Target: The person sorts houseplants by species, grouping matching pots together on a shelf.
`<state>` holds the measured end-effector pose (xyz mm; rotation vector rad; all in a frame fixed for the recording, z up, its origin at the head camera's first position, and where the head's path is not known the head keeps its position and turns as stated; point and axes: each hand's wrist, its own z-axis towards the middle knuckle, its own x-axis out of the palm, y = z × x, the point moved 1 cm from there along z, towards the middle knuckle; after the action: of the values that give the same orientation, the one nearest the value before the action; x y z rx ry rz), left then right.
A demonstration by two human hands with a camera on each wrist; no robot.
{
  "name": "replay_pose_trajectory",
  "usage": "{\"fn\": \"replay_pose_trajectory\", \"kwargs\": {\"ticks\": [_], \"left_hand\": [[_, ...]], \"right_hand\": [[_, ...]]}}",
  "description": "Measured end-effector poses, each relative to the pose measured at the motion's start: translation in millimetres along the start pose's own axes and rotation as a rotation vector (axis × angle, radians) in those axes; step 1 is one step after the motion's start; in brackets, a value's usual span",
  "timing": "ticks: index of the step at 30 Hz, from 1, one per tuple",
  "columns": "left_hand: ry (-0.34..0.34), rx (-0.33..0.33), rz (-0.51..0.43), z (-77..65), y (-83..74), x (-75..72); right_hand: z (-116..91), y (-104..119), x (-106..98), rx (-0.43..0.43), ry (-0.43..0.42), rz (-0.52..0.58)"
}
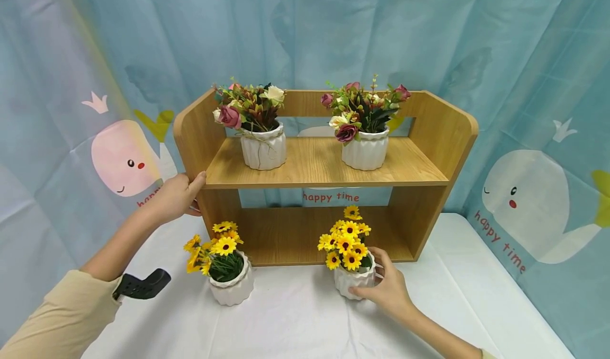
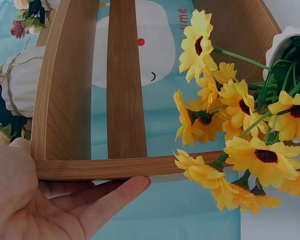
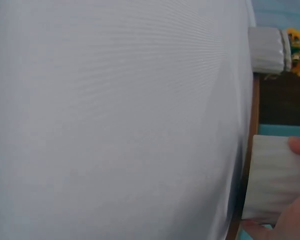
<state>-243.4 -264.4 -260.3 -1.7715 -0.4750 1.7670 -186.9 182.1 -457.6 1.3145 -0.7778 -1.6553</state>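
Head view: high, facing shelf [image 1: 313,160]; left wrist: close, sharing shelf; right: sideways, perhaps low.

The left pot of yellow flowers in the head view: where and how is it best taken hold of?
Probably by the white pot itself, below its wavy rim, coming from the front right, thumb and fingers round the wall. The yellow flowers lean out over the left rim while that wall is bare, and the wooden shelf stands behind.
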Motion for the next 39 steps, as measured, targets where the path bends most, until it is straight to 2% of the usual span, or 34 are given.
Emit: {"fn": "replay_pose_trajectory", "kwargs": {"ticks": [11,29,39], "left_hand": [[0.005,-0.009,-0.002,-0.1,-1.2,-0.5],[0.003,-0.004,0.002,-0.5,0.7,-0.9],[-0.005,0.004,0.007,-0.5,0.0,-0.2]], "right_hand": [[16.5,14.7,11.8,-0.014,0.025,0.027],[50.3,41.4,54.7,-0.075,0.031,-0.017],[66.9,46.0,77.7,-0.128,0.035,-0.018]]}}
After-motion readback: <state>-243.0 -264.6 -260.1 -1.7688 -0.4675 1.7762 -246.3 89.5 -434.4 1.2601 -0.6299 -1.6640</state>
